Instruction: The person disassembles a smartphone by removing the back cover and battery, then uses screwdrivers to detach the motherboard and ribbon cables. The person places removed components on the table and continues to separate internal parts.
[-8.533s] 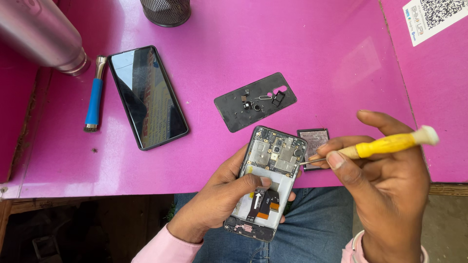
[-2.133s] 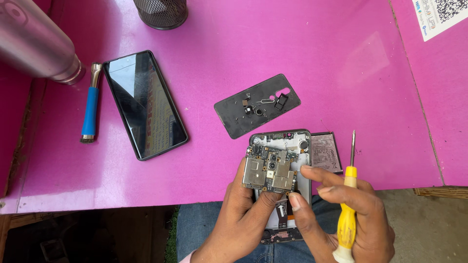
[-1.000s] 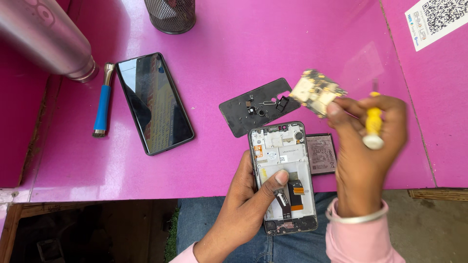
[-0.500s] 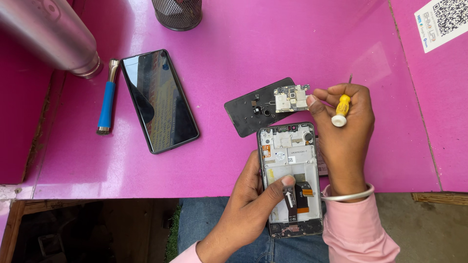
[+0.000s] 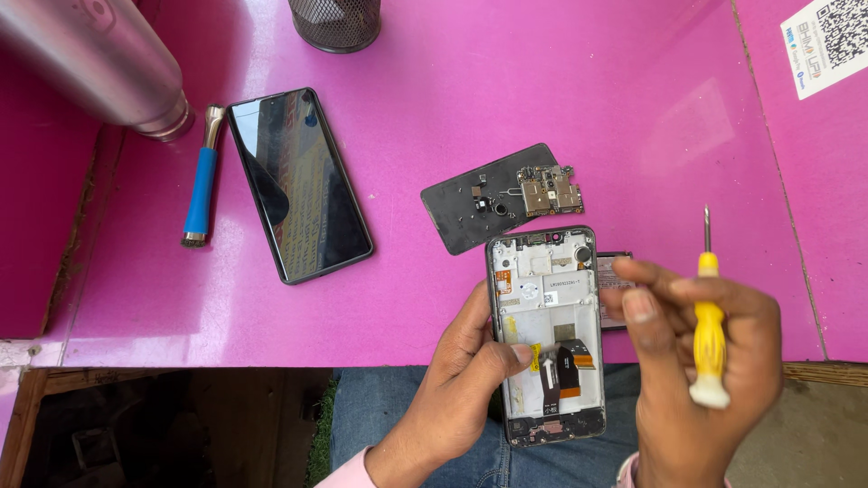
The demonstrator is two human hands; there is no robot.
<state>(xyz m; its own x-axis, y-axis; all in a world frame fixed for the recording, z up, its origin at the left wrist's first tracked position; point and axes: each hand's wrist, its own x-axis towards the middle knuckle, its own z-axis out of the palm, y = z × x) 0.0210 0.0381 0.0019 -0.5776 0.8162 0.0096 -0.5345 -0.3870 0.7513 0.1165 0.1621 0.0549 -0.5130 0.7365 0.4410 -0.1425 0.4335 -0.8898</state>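
1. The pink desk (image 5: 542, 99) carries everything; its near edge runs just under the hands.
2. A metal flask (image 5: 99, 59) lies at the far left corner, and a black mesh cup (image 5: 335, 23) stands at the far edge. Both are well apart from the work.
3. An intact black phone (image 5: 298, 181) lies screen up on the left, with a blue-handled brush (image 5: 199, 185) just beside it on its left.
4. The opened phone frame (image 5: 548, 334) sits at the near edge, half over the person's lap. The left hand (image 5: 452, 389) grips it from the left side, thumb pressed on the inner plate near the orange flex cables (image 5: 565, 361). It looks light and stiff, but the cables seem fragile, so the rim is the safer place to hold.
5. The right hand (image 5: 701, 361) is closed around a yellow-handled screwdriver (image 5: 708, 316), tip pointing far, fingers just beside the frame's right edge.
6. A dark back cover (image 5: 470, 203) lies just beyond the frame, bearing the removed circuit board (image 5: 548, 188) and small screws; these loose parts crowd the space beyond the frame.
7. A small dark part (image 5: 617, 271) peeks out right of the frame, partly hidden.
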